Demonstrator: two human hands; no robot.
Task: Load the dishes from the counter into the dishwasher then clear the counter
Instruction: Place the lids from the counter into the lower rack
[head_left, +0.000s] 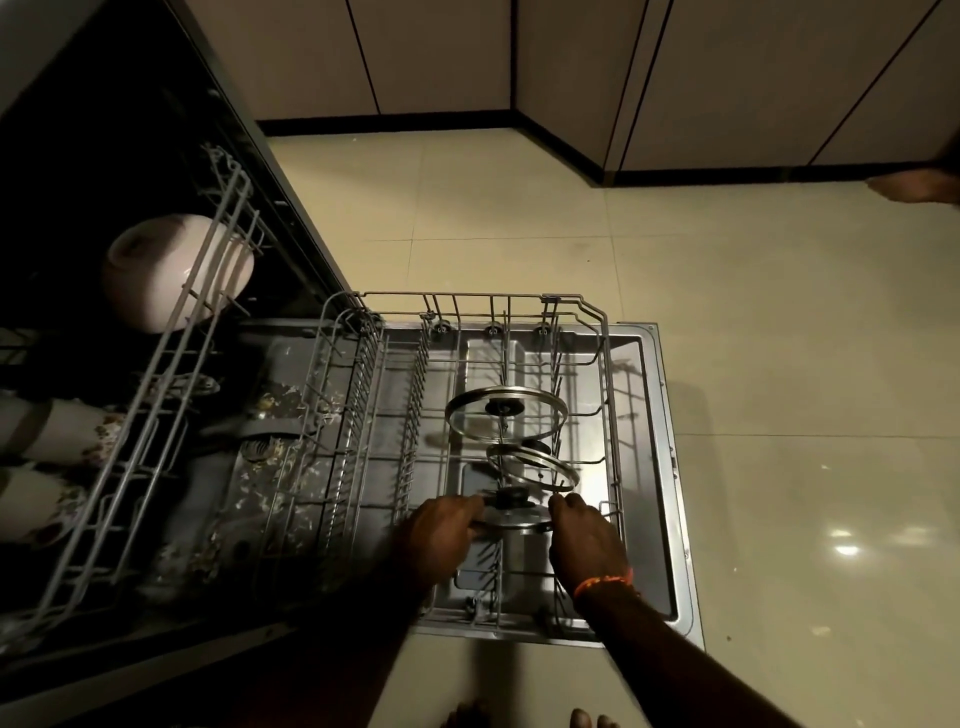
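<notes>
No legible text, label or number anywhere

Pale glossy floor tiles (519, 208) spread out underfoot, catching a bright glare (844, 543) at the right. Beige cabinet doors (441, 52) line the far wall above a dark baseboard (389, 124). Bare toes (584, 719) show at the bottom edge.
</notes>
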